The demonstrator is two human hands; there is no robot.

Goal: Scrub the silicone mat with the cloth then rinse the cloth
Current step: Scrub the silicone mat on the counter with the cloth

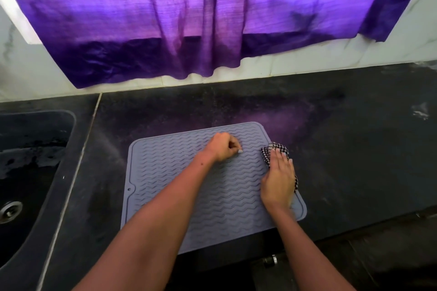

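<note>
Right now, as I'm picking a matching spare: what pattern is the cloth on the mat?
The cloth is black-and-white checked; best in the head view.

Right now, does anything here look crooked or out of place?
The silicone mat lies askew on the dark counter, its edges not square with the wall. The checked cloth under the right hand hangs past the mat's right edge.

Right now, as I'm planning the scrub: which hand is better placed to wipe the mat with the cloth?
Right. The right hand lies flat on the checkered cloth at the right edge of the silicone mat; the left hand rests curled mid-mat, away from the cloth.
</note>
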